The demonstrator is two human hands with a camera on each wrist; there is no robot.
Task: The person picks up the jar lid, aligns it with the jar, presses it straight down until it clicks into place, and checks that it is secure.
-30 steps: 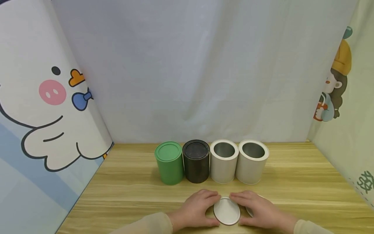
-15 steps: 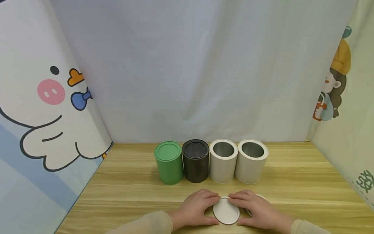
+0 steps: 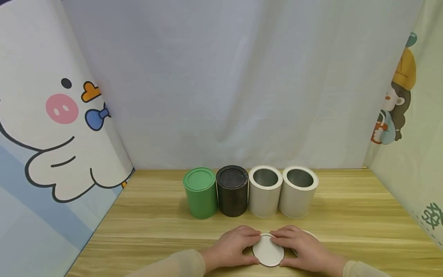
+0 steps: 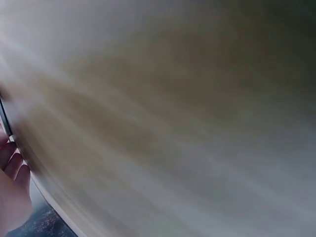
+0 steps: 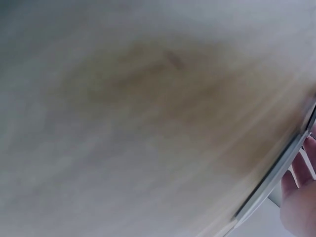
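A person's left hand (image 3: 237, 247) and right hand (image 3: 304, 248), at lower centre of the frame, curve in from opposite sides around a white lid (image 3: 268, 251). Each hand keeps a narrow span between fingers and thumb, and the fingertips meet the rim; how firmly they press cannot be told. The lid lies apparently flat on a wood-grain table (image 3: 363, 223) near the bottom edge, its raised rim facing up. It looks light, thin and stiff, probably metal, and unlikely to break; its smooth face could slide under a fingertip, so the rim, held at opposite sides, appears the surest place to take hold. A second white disc (image 3: 310, 234) lies just beyond the right hand and partly hidden by it. The wrist views, largely blurred, catch only fingers at their outer edges.

Farther up, at centre, four cans stand upright in a row: a green can (image 3: 201, 198) and a black can (image 3: 232, 198), both covered, then a left white can (image 3: 264, 202) and a right white can (image 3: 297, 202), both topless, their dark interiors showing. A pale curtain (image 3: 221, 84) fills the upper frame behind them.
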